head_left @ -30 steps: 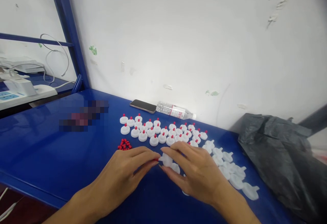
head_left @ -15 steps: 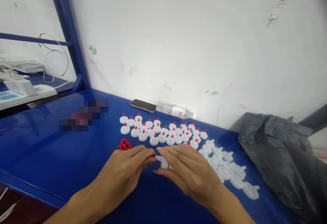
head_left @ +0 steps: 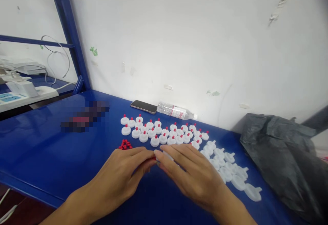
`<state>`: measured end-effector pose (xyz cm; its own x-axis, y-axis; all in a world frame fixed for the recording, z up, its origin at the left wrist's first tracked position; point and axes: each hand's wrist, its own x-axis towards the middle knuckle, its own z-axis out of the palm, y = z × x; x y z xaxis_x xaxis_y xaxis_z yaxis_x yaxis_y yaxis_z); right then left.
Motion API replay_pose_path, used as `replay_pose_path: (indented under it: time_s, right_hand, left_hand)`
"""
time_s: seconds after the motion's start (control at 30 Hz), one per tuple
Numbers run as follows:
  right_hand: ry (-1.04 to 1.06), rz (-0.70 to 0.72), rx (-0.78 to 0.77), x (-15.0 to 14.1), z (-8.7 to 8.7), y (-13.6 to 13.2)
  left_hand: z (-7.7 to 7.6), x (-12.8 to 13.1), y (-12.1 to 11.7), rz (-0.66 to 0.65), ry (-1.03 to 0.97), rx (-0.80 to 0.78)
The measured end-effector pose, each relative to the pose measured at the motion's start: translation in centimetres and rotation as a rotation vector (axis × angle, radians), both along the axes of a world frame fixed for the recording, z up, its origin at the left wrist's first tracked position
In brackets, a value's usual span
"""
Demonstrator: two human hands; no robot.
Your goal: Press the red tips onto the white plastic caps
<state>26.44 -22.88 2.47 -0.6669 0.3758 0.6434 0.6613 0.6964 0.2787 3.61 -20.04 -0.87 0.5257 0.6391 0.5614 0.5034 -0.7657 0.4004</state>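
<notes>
My left hand (head_left: 123, 173) is closed, pinching a small red tip cap, mostly hidden by the fingers. Pressed close against it, my right hand (head_left: 192, 175) grips a white nozzle lid (head_left: 167, 155) that shows only in part between the fingers. The fingertips of both hands meet where cap and spout come together. Just beyond my left hand lies a small heap of loose red tip caps (head_left: 125, 145). Several white lids with red tips (head_left: 155, 141) stand in rows past my hands. To the right, several white lids without red tips (head_left: 238, 182) lie in a loose group.
A phone (head_left: 144, 106) and a clear plastic bottle (head_left: 176, 110) lie along the wall. A dark plastic bag (head_left: 279, 149) slumps at the right. On the left are a blurred-out item (head_left: 85, 117), a blue metal frame (head_left: 74, 40) and a white power strip (head_left: 25, 98).
My hands have drawn together; the right fingers have closed further over the white lid, and its spout, seen before, is now mostly covered. The lids on the table stay in place.
</notes>
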Motion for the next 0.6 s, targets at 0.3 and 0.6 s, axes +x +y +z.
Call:
replay_pose_path:
  time_s: [0.3, 0.6]
  right_hand:
    - [0.163, -0.300, -0.116, 4.3, 0.7, 2.4]
    - [0.031, -0.386, -0.436, 5.5, 0.7, 2.8]
  left_hand:
    - [3.3, -4.4, 2.0, 0.285, 0.420, -0.268]
    - [3.3, -3.8, 1.9, 0.252, 0.519, -0.334]
